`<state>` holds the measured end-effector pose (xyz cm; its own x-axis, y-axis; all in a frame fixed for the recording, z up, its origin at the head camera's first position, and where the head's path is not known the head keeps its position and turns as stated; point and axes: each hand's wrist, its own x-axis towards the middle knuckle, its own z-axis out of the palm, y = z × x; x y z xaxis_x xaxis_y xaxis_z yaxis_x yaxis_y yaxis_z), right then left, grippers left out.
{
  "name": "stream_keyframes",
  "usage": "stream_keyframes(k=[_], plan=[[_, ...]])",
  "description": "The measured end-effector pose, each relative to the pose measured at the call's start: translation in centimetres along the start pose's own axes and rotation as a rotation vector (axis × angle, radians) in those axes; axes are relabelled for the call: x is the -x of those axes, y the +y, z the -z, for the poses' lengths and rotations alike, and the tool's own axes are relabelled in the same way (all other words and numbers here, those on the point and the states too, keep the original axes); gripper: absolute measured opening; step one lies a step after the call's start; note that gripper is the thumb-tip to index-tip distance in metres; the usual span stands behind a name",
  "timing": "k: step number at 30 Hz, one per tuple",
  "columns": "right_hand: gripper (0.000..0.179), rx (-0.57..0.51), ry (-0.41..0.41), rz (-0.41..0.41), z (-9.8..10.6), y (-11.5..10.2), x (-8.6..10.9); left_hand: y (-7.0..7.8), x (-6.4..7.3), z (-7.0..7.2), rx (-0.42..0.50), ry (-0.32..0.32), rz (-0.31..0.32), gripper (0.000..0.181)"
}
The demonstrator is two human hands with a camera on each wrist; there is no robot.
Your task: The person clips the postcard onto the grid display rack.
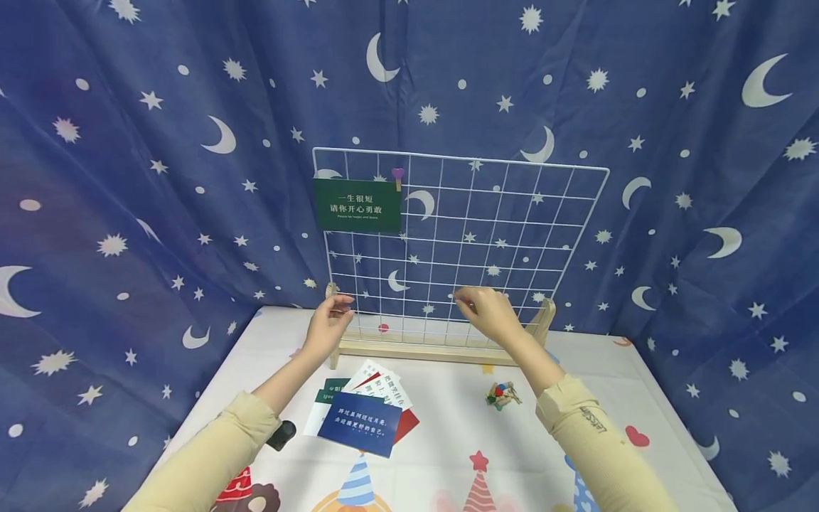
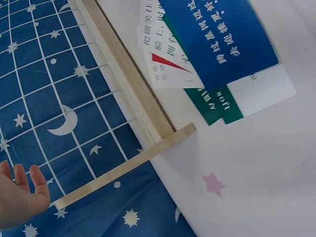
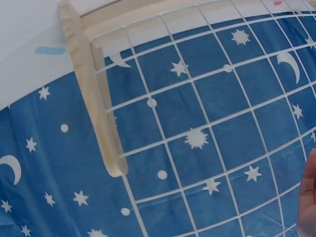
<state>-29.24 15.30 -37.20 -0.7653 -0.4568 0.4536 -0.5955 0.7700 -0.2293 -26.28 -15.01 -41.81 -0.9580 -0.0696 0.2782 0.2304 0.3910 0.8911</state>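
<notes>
Currently the left hand [image 1: 328, 330] is relaxed, fingers loosely bent with a gap to the thumb, gripping nothing, in front of the wire grid's [image 1: 461, 157] lower left. Right hand [image 1: 493, 313] likewise loose, fingers bent, nothing seen in its grasp, in front of the grid's lower right half; contact with the wires, can't tell. Cream sleeves [image 1: 205, 455] cover both forearms, in front of the grid.

Green card [image 1: 357, 206] hangs at the grid's upper left, fixed at its top right corner by a peg with a purple heart [image 1: 398, 173]. Grid stands in a pale wooden base [image 1: 422, 350], a foot under each end. Loose cards overlap in front of the grid's left half: blue card [image 1: 360, 424] on top; white, green and red ones poke out below. Small heap of wooden pegs [image 1: 502, 393], some coloured, in front of the grid's right half. Black object [image 1: 281, 435], partly behind the left sleeve, forward of the grid's left end.

Surface under the grid: white tablecloth [image 1: 441, 427], printed party hats, stars, hearts, faint creases. Dark blue curtain [image 1: 448, 43], white moons and stars, hangs in folds behind the grid and along both sides.
</notes>
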Motion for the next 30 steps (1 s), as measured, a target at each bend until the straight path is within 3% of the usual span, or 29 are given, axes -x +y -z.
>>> stream_keyframes(k=[7,17,30], plan=[[0.017,0.007,0.001,-0.019,-0.5,0.7,1.3,-1.3,1.0,0.0,-0.037,-0.023,-0.031,0.023],[0.014,0.004,0.008,-0.053,-1.0,1.6,3.2,-2.9,2.7,-0.1,-0.017,-0.089,-0.047,0.023],[0.014,-0.041,-0.013,-0.125,-2.2,3.5,6.4,-5.3,5.0,-0.3,-0.174,-0.12,-0.055,0.018]])
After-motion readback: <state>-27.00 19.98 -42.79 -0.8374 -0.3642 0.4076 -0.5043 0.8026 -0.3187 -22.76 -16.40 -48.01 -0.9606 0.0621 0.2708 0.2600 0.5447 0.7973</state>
